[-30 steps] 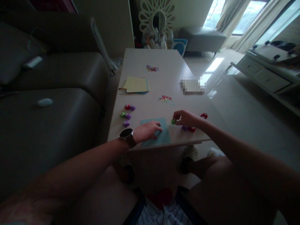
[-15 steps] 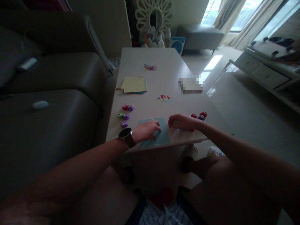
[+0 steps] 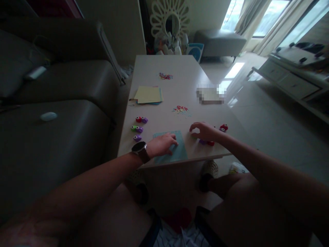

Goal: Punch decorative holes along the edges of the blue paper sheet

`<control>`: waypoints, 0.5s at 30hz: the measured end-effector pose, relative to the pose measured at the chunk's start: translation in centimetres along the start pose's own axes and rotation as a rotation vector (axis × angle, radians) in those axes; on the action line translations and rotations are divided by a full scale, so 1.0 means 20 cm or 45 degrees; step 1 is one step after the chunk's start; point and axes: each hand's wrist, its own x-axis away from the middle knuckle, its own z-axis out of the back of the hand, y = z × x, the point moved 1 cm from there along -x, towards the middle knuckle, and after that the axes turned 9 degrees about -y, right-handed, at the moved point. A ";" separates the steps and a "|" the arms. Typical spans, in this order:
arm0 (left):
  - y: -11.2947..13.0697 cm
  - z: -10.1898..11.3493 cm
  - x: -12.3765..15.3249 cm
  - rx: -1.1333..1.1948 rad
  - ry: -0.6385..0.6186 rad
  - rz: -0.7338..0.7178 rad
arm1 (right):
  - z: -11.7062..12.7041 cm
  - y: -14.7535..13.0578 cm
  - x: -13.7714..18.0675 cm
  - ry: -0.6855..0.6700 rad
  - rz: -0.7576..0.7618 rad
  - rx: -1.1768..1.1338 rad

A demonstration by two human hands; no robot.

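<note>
My left hand (image 3: 163, 145), with a watch on the wrist, lies flat and open on a light blue paper sheet (image 3: 177, 153) near the table's front edge. My right hand (image 3: 204, 131) hovers curled over a small green punch that is mostly hidden under the fingers, just right of the blue sheet; whether it grips it is unclear. Red and purple small punches (image 3: 223, 127) lie right beside that hand. Several more red, green and purple punches (image 3: 138, 129) sit left of the blue sheet.
A stack of yellow and blue paper (image 3: 149, 94) lies mid-table (image 3: 164, 116). Two piles of coloured confetti (image 3: 180, 109) sit further back. A blurred object (image 3: 210, 95) is at the right edge. A dark sofa (image 3: 56, 109) runs along the left.
My right hand lowered from holding the green punch up to curling over it on the table, staying right of the blue sheet. My left hand stayed on the sheet.
</note>
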 end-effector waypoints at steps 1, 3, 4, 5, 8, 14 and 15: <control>0.00 0.00 0.00 -0.003 -0.006 0.005 | 0.00 0.00 0.00 -0.042 0.004 0.041; 0.01 0.01 0.00 -0.010 -0.019 0.018 | 0.01 -0.01 0.00 -0.109 -0.026 0.112; 0.01 0.01 0.00 -0.013 -0.022 0.023 | 0.01 -0.01 0.00 -0.133 -0.051 0.143; 0.01 0.01 0.00 -0.013 -0.022 0.026 | 0.01 -0.01 0.00 -0.153 -0.078 0.170; 0.01 0.01 0.00 -0.006 -0.013 0.017 | 0.03 -0.01 0.01 -0.195 -0.138 0.212; 0.00 0.00 0.01 -0.003 -0.006 0.013 | 0.04 -0.03 0.01 -0.196 -0.135 0.196; 0.00 0.00 0.01 -0.004 -0.010 0.014 | 0.04 -0.04 0.01 -0.197 -0.126 0.192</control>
